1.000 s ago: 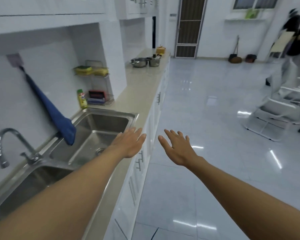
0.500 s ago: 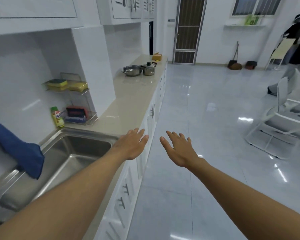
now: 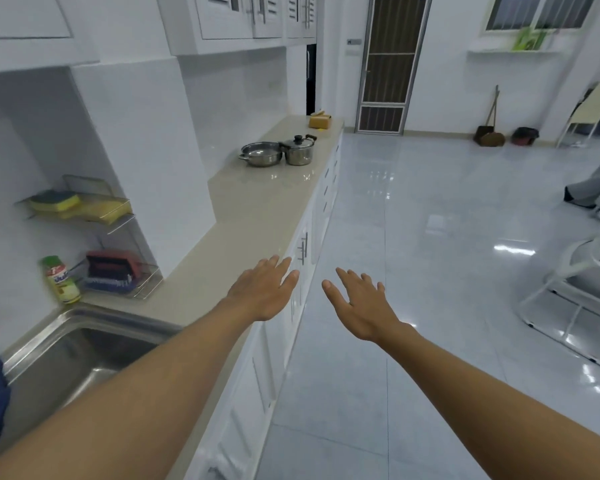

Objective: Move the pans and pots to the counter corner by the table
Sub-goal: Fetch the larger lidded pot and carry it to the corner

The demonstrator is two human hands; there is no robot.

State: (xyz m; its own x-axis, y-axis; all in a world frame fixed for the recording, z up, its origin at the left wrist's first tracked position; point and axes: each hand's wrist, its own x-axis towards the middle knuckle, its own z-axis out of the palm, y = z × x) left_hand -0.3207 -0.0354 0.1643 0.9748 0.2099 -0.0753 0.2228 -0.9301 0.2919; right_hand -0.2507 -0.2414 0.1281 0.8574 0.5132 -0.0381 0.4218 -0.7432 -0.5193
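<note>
A wide steel pan (image 3: 260, 154) without a lid stands far down the beige counter (image 3: 257, 216). Touching its right side is a lidded steel pot (image 3: 299, 150) with a black knob. My left hand (image 3: 264, 292) hangs over the counter's front edge, fingers straight, holding nothing. My right hand (image 3: 359, 302) is beside it over the floor, also stretched flat and empty. Both hands are well short of the pan and pot.
A steel sink (image 3: 80, 362) is at the lower left, with a wire rack (image 3: 118, 271) of sponges and a green bottle (image 3: 60, 279) behind it. A yellow box (image 3: 320, 119) sits at the counter's far end. White chairs (image 3: 582, 292) stand on the right.
The view has advanced along the counter: the sink and blue cloth slid back to the lower left and the pan and pot appear larger. Both hands stay outstretched and empty.
</note>
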